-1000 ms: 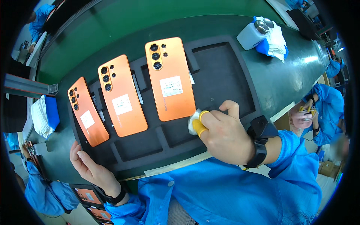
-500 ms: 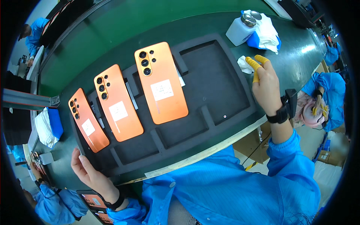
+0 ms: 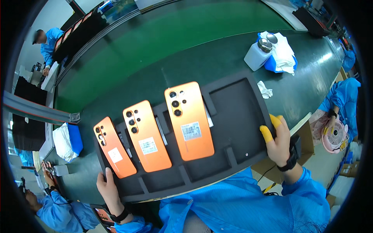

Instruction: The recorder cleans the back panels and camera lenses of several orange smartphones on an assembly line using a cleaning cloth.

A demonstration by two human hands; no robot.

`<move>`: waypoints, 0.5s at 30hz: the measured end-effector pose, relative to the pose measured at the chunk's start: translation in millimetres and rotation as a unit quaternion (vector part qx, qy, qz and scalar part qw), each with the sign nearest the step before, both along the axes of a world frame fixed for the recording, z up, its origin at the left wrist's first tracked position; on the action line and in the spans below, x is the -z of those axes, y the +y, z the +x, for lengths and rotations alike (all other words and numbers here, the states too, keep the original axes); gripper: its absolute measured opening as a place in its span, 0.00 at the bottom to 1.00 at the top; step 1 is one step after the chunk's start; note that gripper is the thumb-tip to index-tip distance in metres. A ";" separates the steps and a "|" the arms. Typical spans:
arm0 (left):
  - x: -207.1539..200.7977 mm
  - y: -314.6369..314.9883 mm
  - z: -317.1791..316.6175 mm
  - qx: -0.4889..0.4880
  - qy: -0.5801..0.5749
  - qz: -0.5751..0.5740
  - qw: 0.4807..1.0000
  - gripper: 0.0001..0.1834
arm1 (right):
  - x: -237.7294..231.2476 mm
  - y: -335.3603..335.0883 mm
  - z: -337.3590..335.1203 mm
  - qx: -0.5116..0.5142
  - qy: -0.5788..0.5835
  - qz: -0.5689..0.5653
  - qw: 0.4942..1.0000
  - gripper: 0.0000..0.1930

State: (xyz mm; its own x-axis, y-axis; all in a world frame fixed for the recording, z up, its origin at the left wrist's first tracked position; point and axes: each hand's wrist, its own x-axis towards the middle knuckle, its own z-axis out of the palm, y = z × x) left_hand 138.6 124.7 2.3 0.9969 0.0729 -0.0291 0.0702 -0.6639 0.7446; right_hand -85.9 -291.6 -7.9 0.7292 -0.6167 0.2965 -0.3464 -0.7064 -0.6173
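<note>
A black foam tray (image 3: pixel 237 112) with shallow recesses is held between my two hands, one at each end. My left hand (image 3: pixel 108 191) grips its near left corner, thumb up along the edge. At the right end my right hand (image 3: pixel 278 145), with yellow finger cots, is closed on the rim. Three orange phones lie back up in the tray: a left one (image 3: pixel 123 167), a middle one (image 3: pixel 144 126) and a right one (image 3: pixel 198 149). Each bears a white label and a cluster of round camera lenses. The tray's right part holds no phone, only a tiny pale speck.
Beyond the tray on the green table stand a white pump bottle (image 3: pixel 256 56) and a blue holder of white wipes (image 3: pixel 285 58). A crumpled wipe (image 3: pixel 265 90) lies nearer. Another stack of wipes (image 3: pixel 64 141) sits at left. Co-workers in blue sit on both sides.
My right hand has come down onto the tray's right end and closed on it. My left hand now grips the left corner. The tray with its phones sits nearer to me.
</note>
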 end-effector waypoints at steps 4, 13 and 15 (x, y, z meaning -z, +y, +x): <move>3.1 6.4 -2.1 0.024 -0.057 0.088 0.994 0.16 | 1.8 6.1 -7.4 0.005 -0.020 -0.004 1.000 0.19; 5.6 4.8 -11.2 0.005 -0.138 0.126 0.982 0.15 | 6.3 5.3 -14.0 -0.013 -0.061 -0.013 0.998 0.19; 5.4 6.9 -14.2 -0.002 -0.141 0.130 0.981 0.14 | 6.6 4.2 -14.5 -0.016 -0.055 -0.014 0.998 0.19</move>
State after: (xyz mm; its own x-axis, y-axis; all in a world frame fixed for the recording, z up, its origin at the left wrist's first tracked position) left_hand 124.4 131.6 -3.0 0.9625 0.0442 0.2675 -0.1117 -0.8344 0.5397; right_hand -100.4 -287.4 -14.5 0.7102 -0.5841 0.3930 -0.2545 -0.7335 -0.6303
